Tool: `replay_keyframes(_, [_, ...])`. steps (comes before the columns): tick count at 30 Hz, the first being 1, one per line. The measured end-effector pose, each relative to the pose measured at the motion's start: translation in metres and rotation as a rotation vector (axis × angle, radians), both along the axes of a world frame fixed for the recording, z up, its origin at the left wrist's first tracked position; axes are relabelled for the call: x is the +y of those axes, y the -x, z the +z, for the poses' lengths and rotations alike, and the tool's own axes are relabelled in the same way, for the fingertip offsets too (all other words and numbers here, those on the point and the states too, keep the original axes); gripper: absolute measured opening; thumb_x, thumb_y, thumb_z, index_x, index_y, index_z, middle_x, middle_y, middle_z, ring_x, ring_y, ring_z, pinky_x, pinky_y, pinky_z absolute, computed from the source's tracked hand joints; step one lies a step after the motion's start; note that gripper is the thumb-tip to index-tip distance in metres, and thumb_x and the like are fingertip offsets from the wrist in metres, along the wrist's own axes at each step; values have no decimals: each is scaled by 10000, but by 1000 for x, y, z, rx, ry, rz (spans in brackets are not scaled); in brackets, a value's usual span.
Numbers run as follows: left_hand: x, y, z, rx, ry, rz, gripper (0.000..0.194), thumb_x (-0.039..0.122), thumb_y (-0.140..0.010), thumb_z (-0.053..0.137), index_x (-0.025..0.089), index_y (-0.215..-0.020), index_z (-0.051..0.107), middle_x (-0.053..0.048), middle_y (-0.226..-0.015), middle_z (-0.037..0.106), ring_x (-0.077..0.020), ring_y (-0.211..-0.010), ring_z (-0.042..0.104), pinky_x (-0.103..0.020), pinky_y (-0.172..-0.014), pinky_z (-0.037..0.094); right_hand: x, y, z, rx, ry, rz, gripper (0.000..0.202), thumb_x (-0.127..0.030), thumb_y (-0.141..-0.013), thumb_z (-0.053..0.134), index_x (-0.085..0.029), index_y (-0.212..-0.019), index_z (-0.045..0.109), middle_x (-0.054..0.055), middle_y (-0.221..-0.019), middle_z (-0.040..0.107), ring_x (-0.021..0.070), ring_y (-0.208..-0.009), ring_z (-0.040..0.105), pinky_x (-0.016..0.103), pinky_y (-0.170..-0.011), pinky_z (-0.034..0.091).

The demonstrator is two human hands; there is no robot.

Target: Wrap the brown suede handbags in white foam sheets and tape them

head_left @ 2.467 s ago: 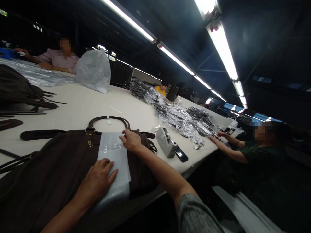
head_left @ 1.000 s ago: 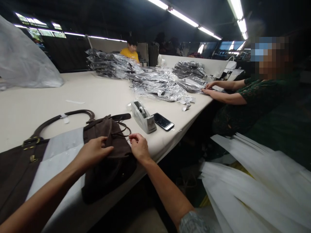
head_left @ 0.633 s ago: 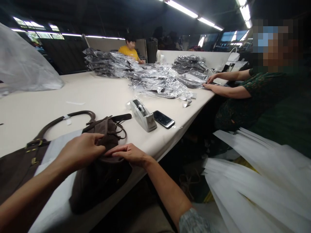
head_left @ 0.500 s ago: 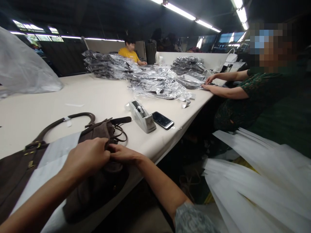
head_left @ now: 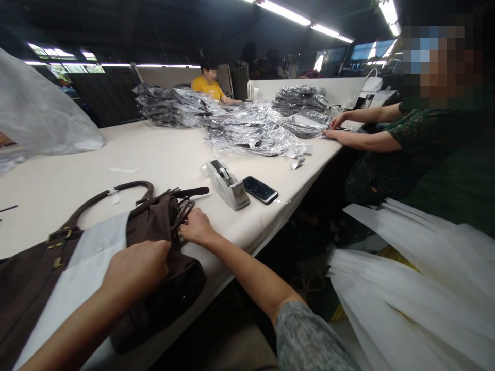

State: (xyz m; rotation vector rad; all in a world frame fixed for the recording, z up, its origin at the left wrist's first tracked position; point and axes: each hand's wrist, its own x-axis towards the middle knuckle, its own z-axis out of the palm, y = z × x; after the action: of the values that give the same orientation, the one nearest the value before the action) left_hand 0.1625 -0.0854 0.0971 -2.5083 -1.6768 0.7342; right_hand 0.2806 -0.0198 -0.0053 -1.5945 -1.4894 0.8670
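A dark brown handbag (head_left: 150, 226) lies at the table's near edge, its arched handle (head_left: 88, 203) standing up with a bit of white wrapping on it. A white paper-like band (head_left: 98, 237) runs across the bag's body. My left hand (head_left: 137, 263) is closed on the bag's near side, its fingertips turned out of sight. At the bag's right end my right hand (head_left: 196, 226) has its fingers pinched together at thin leather cords (head_left: 183, 212). Those fingertips are partly hidden against the bag.
Beyond the bag are a tape dispenser (head_left: 226, 185) and a phone (head_left: 260, 189). Plastic-wrapped goods (head_left: 251, 131) are piled farther back. A co-worker's hands (head_left: 334, 128) touch one pack at right. White sheets (head_left: 406, 299) hang low right; a large plastic bag (head_left: 46, 113) stands left.
My right hand has moved up and away from my left, toward the bag's end. The looped cords are now bunched at its fingers. My left hand sits slightly lower.
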Motion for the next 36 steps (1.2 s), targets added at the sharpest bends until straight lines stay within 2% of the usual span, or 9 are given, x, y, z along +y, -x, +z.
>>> replay_keyframes(3, [-2, 11, 4, 34, 2, 34, 589, 130, -848, 335, 210, -1389, 555, -137, -1309, 649, -332, -1180, 624, -435, -913, 494, -2, -6, 3, -153, 29, -102, 212, -135, -829, 575, -132, -1004, 695, 133, -1020, 736, 259, -988, 687, 314, -878, 503])
replay_keyframes(6, [-5, 20, 12, 56, 9, 87, 601, 178, -885, 322, 274, -1456, 481, -103, -1344, 633, -304, -1210, 611, -408, -938, 484, 8, -7, 1, -154, -26, -59, 222, -193, -818, 630, -171, -1030, 694, 94, -999, 751, 245, -956, 693, 287, -814, 501])
replay_keyframes(9, [-9, 23, 20, 44, 12, 116, 601, 203, -901, 323, 313, -1479, 442, -77, -1353, 632, -283, -1221, 606, -390, -946, 478, 25, -7, -3, -117, -64, 13, 126, -240, -779, 713, -205, -896, 741, 57, -934, 764, 239, -925, 697, 265, -771, 494])
replay_keyframes(14, [-8, 29, 22, 0, 1, 124, 597, 222, -902, 326, 328, -1478, 443, -84, -1320, 651, -281, -1192, 623, -379, -924, 482, 46, -11, -12, 69, -86, 102, 91, -178, -728, 780, -212, -813, 787, -8, -783, 745, 179, -847, 692, 197, -716, 471])
replay_keyframes(20, [-1, 40, 22, -31, 19, 143, 605, 228, -902, 322, 383, -1478, 424, -53, -1300, 667, -264, -1210, 618, -365, -922, 478, 61, -18, -27, 595, 100, 229, 209, -240, -742, 810, -134, -920, 779, -21, -647, 666, 108, -573, 612, 206, -628, 509])
replay_keyframes(23, [0, 41, 20, -45, 29, 136, 604, 251, -909, 302, 376, -1491, 408, -62, -1295, 671, -278, -1209, 620, -383, -930, 477, 60, -18, -25, 493, 41, 255, 169, -250, -778, 777, -134, -902, 769, -12, -665, 669, 114, -616, 626, 206, -656, 501])
replay_keyframes(27, [-1, 41, 17, -46, 2, 127, 613, 271, -909, 294, 336, -1511, 386, -86, -1289, 673, -293, -1196, 627, -414, -951, 477, 53, -16, -9, -39, -174, 205, 91, -232, -829, 706, -166, -784, 749, 14, -758, 707, 157, -805, 654, 208, -739, 449])
replay_keyframes(29, [-1, 42, 16, -49, -5, 122, 614, 273, -906, 296, 336, -1510, 389, -81, -1290, 674, -295, -1180, 636, -420, -949, 479, 54, -16, -1, -153, -226, 174, 114, -200, -848, 665, -179, -763, 738, 22, -829, 725, 166, -877, 648, 213, -775, 430])
replay_keyframes(36, [-2, 42, 21, -99, -7, 137, 607, 303, -905, 299, 344, -1501, 401, -102, -1258, 682, -314, -1157, 638, -399, -883, 478, 76, -9, -1, 403, 130, -115, 356, -239, -689, 821, -166, -486, 537, 29, -572, 589, 179, -742, 637, 211, -634, 449])
